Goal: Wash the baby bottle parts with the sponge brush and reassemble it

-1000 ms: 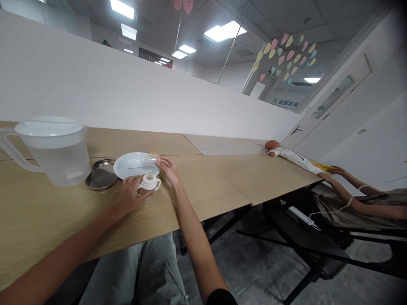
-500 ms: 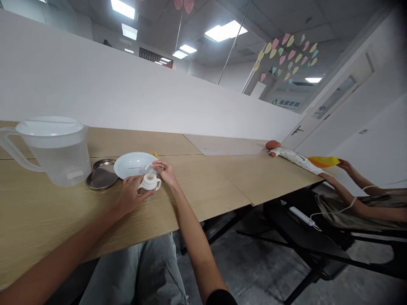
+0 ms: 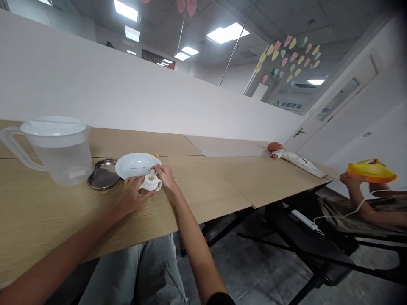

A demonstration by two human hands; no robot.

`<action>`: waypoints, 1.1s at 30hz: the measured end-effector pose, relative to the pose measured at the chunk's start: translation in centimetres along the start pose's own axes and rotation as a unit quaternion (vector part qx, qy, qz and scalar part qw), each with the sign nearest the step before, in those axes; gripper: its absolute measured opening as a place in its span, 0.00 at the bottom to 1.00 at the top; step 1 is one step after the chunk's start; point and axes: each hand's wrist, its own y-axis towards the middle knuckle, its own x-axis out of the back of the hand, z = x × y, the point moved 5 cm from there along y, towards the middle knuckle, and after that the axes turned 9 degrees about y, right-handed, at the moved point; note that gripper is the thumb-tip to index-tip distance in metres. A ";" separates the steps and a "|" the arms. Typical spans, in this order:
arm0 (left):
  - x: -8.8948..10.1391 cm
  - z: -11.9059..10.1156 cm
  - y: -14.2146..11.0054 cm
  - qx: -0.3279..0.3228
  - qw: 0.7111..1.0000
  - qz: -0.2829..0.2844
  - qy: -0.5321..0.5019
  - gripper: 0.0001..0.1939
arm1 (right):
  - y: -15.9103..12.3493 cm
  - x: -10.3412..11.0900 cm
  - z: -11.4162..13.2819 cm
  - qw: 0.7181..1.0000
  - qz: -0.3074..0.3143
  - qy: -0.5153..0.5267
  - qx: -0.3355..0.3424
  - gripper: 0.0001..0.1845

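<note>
Little can be read: one Chinese character on a door, blurred lettering on glass.
Blue 中 (image 3: 324,111) stands on the narrow glass pane (image 3: 345,92) of the white door (image 3: 310,132). The glass partition (image 3: 269,101) bears a row of blue Chinese characters (image 3: 291,105), too blurred to read surely. The pitcher's (image 3: 59,159) white label (image 3: 76,174) is illegible.

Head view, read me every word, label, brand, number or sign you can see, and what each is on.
"中": on the narrow door window.
Blue lettering on the glass panel: too blurred to quote surely.
Pale patch on the pitcher: nothing legible.
Heart-shaped notes: too small to tell.
</note>
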 end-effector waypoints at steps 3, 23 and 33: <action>-0.1 0.0 0.0 -0.002 1.000 0.002 -0.002 0.29 | -0.2 0.3 0.6 0.999 -0.016 -0.039 0.011 0.31; 0.1 -0.1 0.0 -0.009 1.000 -0.010 0.006 0.28 | -0.6 0.5 1.8 0.991 -0.051 0.112 0.056 0.36; 0.1 0.0 0.0 0.008 1.000 0.005 -0.004 0.30 | -1.1 -1.3 3.4 0.974 0.157 0.161 0.025 0.30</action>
